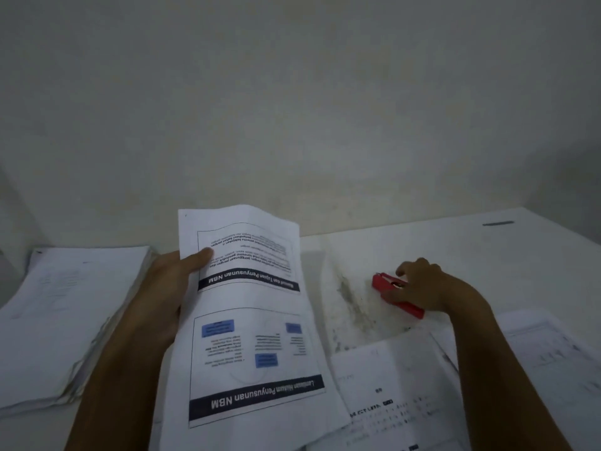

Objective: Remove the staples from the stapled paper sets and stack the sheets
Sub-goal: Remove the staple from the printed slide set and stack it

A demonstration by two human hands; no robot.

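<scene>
Nearest the head camera, the printed paper set [250, 320] stands tilted up off the tabletop [455, 249], its long axis running away from the person, pinched at its left edge by the left hand [172, 281] with the thumb on the page. To its right, well apart, the right hand [422, 288] curls over the red staple remover [395, 296], which lies slantwise on the tabletop. Whether those fingers grip it I cannot tell. A stack of sheets [65, 314] lies left, nearer the left hand, so the tool likely must cross leftward to the set.
</scene>
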